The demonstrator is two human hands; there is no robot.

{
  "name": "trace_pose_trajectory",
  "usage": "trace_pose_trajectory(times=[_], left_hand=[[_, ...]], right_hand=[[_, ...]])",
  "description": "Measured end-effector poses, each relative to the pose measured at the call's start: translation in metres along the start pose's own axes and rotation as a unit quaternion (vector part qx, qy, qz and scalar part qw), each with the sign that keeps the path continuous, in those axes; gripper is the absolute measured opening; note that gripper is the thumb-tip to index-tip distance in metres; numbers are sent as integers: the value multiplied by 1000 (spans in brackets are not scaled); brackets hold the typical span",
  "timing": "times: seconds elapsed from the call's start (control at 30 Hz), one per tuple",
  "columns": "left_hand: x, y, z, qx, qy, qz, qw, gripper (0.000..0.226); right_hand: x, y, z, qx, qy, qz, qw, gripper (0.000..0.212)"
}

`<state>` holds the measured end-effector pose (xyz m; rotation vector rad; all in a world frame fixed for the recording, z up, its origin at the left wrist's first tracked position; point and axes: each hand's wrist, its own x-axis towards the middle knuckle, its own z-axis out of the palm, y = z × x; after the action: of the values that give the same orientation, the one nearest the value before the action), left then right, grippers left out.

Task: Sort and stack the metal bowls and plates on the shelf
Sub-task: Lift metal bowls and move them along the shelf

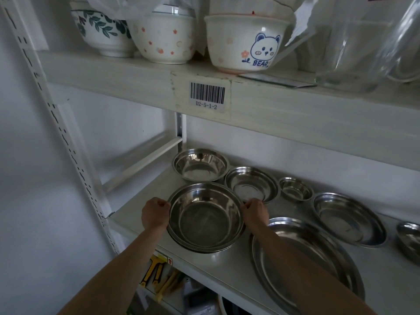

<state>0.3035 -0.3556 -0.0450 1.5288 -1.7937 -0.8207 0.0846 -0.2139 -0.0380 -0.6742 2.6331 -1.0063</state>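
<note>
Both hands point(155, 214) point(255, 212) clamped on opposite rims of stacked metal bowls point(204, 218)

stacked bowls point(205, 218) front-left on shelf point(227, 262), platter point(304, 258) right

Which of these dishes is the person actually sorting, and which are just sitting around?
Part of the job: stacked metal bowls gripped by left hand and right hand; deep bowl; tiny bowl; large plates.

Just there: bear bowl, leaf bowl, glass jug, barcode label.
</note>
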Motion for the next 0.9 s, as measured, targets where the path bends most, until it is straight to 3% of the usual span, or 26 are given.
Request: trace_pose_trajectory(times=[0.63,0.8,0.9], left_hand=[[3,-15,9,-55,0,-26,998,11],[9,-17,5,-45,-62,-48,996,24],[15,-22,4,-120,-105,-118,980,25]], right_hand=[[11,3,2,-2,-13,18,1000,25],[13,3,-1,-13,-40,23,999,28],[14,2,-2,-18,-42,27,999,32]])
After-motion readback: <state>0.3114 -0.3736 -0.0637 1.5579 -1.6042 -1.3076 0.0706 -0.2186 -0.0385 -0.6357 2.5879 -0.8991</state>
